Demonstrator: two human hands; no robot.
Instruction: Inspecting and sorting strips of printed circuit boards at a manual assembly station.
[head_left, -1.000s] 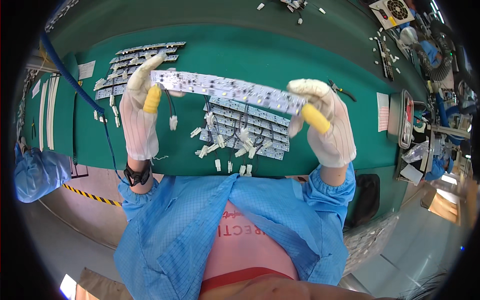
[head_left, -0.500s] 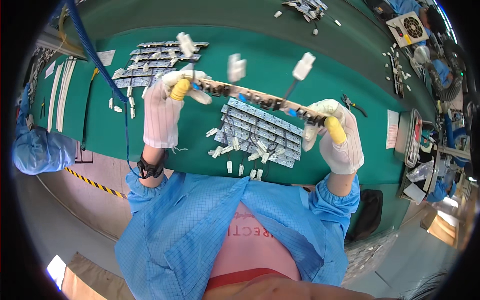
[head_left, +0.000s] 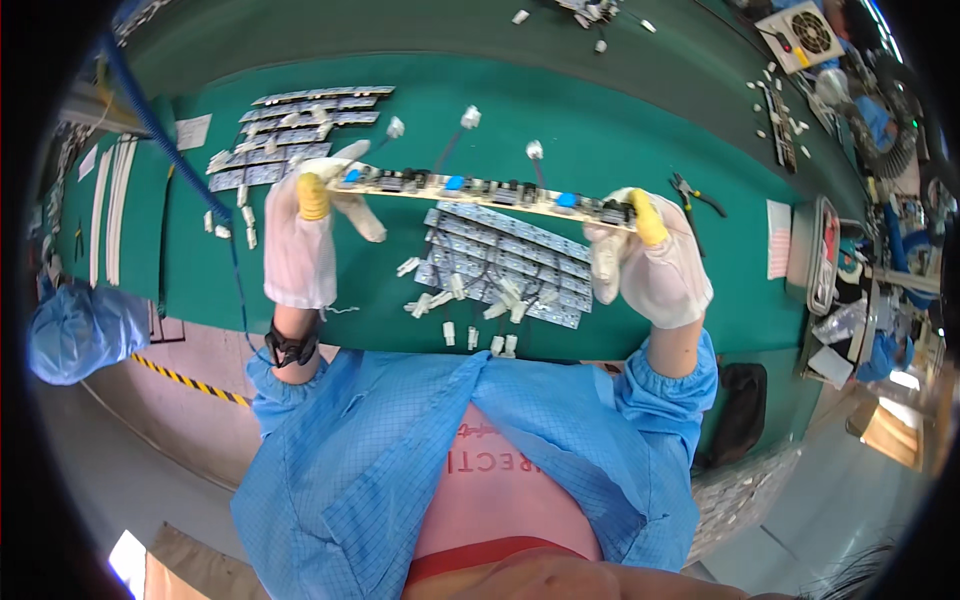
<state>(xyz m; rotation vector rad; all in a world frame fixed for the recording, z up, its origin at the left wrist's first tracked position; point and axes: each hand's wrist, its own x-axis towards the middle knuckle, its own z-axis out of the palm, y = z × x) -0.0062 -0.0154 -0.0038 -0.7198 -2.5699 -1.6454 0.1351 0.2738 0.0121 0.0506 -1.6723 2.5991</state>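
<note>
Between my two gloved hands a long, narrow circuit board strip (head_left: 475, 190) is held above the green table. Black and blue parts line its face, and white connectors (head_left: 470, 118) on short dark leads stick out from its far side. My left hand (head_left: 318, 205), in a white glove with a yellow fingertip cover, pinches its left end. The right end is gripped by my right hand (head_left: 645, 240), gloved alike. Under the strip lies a stack of similar boards (head_left: 510, 262), overlapping, with white plugs on wires (head_left: 458, 288) toward me.
More boards (head_left: 300, 125) lie in overlapping rows at the far left. Pliers (head_left: 690, 205) rest right of my right hand. A blue coiled cord (head_left: 165, 130) hangs at left, near long white strips (head_left: 120, 210). A metal tray (head_left: 820, 255) sits at the right edge.
The strip has tilted so its component face shows more and its slope is flatter. Both hands have shifted slightly left, the left one also a little toward me. The connectors have swung back.
</note>
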